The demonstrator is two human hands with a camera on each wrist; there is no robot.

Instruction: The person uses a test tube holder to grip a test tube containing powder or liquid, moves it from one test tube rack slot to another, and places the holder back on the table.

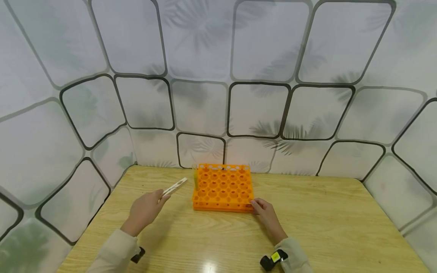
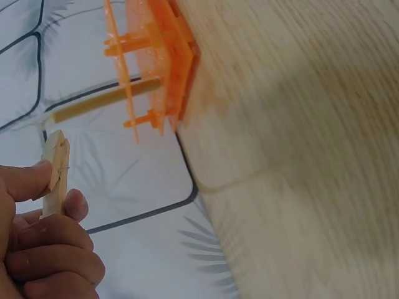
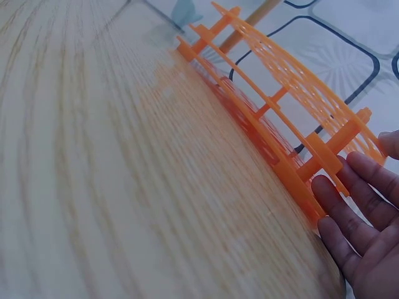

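Observation:
My left hand [image 1: 146,209] holds a pale wooden test tube clamp [image 1: 175,186], pinched between thumb and fingers, its tip pointing toward the rack. In the left wrist view, a small metal spring shows on the clamp [image 2: 57,171]. An orange test tube rack [image 1: 223,187] with rows of round holes stands on the table. One test tube [image 1: 196,179] with yellowish contents stands upright at the rack's left side, apart from the clamp. My right hand [image 1: 268,216] grips the rack's front right corner, thumb at the top plate and fingers along the side [image 3: 368,218].
The light wood table [image 1: 327,227] runs back to a pale wall covering [image 1: 259,110] with dark outlined shapes and leaf shadows. Black wrist cameras sit at both cuffs [image 1: 273,260].

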